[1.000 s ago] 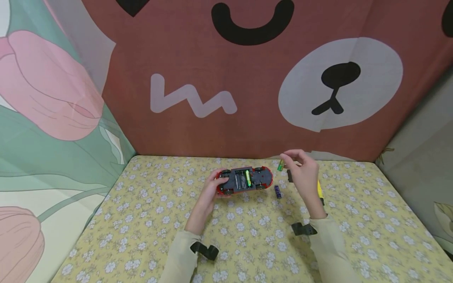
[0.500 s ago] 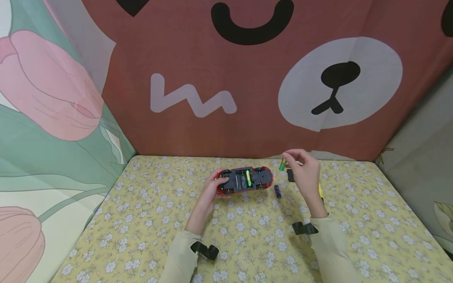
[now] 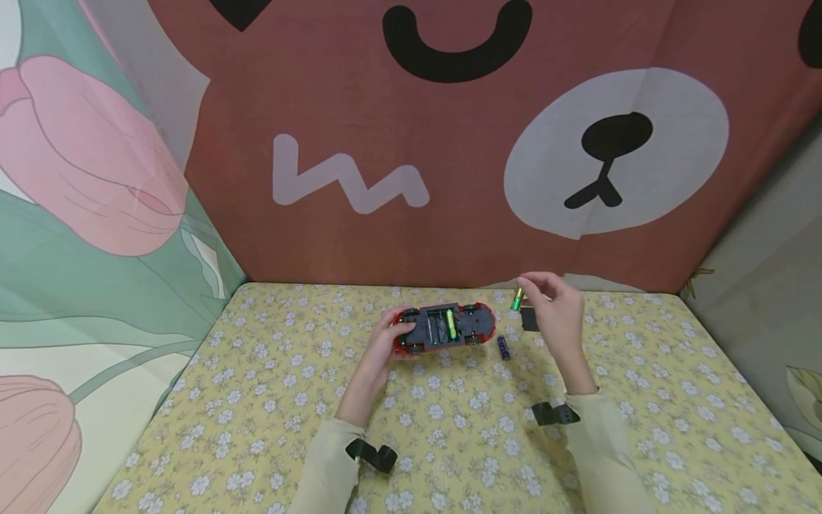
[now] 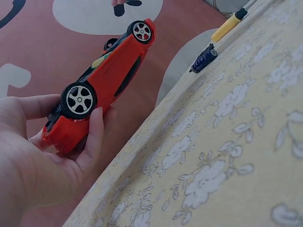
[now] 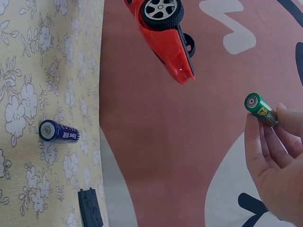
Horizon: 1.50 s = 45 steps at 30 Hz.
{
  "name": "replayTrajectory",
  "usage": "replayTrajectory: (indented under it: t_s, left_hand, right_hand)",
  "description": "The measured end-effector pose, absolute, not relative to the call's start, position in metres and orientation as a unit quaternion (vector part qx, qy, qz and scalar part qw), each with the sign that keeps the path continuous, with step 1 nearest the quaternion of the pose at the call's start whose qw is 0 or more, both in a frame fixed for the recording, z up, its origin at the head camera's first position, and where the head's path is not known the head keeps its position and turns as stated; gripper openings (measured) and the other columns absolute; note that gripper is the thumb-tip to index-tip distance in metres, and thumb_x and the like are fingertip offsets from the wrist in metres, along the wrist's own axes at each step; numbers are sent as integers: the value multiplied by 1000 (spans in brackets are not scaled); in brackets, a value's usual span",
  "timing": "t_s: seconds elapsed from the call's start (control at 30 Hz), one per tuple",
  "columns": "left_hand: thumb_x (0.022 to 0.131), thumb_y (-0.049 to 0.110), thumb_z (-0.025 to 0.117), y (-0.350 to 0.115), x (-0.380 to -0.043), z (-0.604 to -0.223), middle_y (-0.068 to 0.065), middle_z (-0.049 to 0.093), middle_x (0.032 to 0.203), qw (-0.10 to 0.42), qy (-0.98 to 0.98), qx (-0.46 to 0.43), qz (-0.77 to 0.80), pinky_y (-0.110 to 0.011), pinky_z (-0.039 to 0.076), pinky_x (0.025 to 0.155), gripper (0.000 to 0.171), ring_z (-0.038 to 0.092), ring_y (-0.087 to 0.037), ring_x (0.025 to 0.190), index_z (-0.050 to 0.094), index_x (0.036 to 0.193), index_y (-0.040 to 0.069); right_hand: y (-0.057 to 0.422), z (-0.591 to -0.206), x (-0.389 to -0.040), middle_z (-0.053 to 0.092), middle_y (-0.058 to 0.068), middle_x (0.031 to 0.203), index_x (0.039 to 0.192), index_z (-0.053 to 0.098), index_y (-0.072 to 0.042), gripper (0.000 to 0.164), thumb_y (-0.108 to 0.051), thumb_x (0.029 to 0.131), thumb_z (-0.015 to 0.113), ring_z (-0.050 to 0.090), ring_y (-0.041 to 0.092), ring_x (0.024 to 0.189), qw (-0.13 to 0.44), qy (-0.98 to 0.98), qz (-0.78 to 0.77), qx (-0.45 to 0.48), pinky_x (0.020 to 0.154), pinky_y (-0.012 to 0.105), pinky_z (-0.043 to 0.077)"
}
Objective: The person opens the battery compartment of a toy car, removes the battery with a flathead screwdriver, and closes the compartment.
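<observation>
My left hand [image 3: 382,339] grips a red toy car [image 4: 116,78] by one end, its dark underside facing up in the head view. One green battery [image 3: 451,323] sits in the uncovered battery compartment, beside a bare slot. To the right of the car, my right hand [image 3: 560,313] pinches another green battery [image 5: 261,109] between thumb and fingertips, raised above the table. Below that hand lie a dark blue battery [image 5: 59,131] and a black battery cover [image 5: 90,208], both on the cloth.
A yellow-handled screwdriver [image 4: 229,27] lies on the table beyond the blue battery. Flowered yellow cloth [image 3: 270,414] covers the table. A printed curtain [image 3: 359,243] hangs along its back edge.
My right hand has shifted slightly right with the green battery, away from the car, and the battery has tilted. The left hand and the car stay in place.
</observation>
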<state>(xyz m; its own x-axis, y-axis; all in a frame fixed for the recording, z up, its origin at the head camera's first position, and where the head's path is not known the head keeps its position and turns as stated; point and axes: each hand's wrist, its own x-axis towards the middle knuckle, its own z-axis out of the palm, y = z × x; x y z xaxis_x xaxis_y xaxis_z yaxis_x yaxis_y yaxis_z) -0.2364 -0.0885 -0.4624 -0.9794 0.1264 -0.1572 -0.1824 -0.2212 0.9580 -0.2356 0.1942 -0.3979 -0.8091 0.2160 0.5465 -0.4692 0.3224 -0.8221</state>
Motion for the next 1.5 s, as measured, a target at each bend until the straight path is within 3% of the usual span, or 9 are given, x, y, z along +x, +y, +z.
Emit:
replayTrajectory:
  t_s: [0.23, 0.47, 0.57, 1.0, 1.3, 1.5]
  left_hand:
    - [98, 14, 61, -88, -237, -463, -19, 59, 134, 101, 616, -22, 781, -33, 60, 63, 49, 67, -22, 90, 54, 146, 5]
    - [98, 14, 62, -88, -237, -462, -19, 60, 134, 101, 614, -26, 783, -34, 60, 63, 44, 68, -23, 90, 57, 141, 7]
    - [98, 14, 62, -89, -238, -462, -20, 58, 137, 103, 614, -29, 782, -33, 60, 63, 45, 67, -23, 91, 57, 142, 8]
    - [98, 15, 62, -88, -238, -463, -20, 57, 139, 98, 614, -30, 783, -35, 60, 63, 45, 67, -24, 93, 57, 142, 7]
    - [98, 14, 62, -88, -238, -462, -20, 55, 140, 101, 618, -31, 779, -36, 60, 65, 47, 66, -25, 96, 56, 143, 7]
    - [98, 14, 62, -88, -238, -462, -20, 56, 139, 100, 617, -31, 780, -34, 60, 64, 45, 66, -24, 94, 57, 142, 7]
  right_hand:
    - [199, -400, -238, 75, 16, 99, 108, 75, 5, 20, -11, 97, 75, 67, 3, 78, 276, -752, 596, 60, 69, 17, 58]
    - [205, -403, -240, 74, -5, 93, 111, 74, 6, 26, -17, 97, 75, 67, 3, 80, 241, -755, 609, 31, 71, 20, 59]
    - [208, -406, -242, 73, -7, 93, 113, 73, 8, 28, -14, 98, 74, 67, 3, 81, 229, -750, 620, 25, 70, 19, 59]
    - [217, -417, -249, 73, -3, 92, 114, 72, 8, 30, -18, 99, 73, 68, 3, 77, 181, -763, 621, -16, 70, 22, 61]
    - [222, -427, -252, 74, 19, 103, 113, 73, 8, 33, -22, 99, 74, 68, 3, 73, 168, -781, 601, -25, 72, 25, 62]
    - [225, -434, -255, 73, 21, 102, 114, 73, 8, 32, -20, 99, 73, 68, 2, 72, 161, -787, 595, -30, 70, 22, 61]
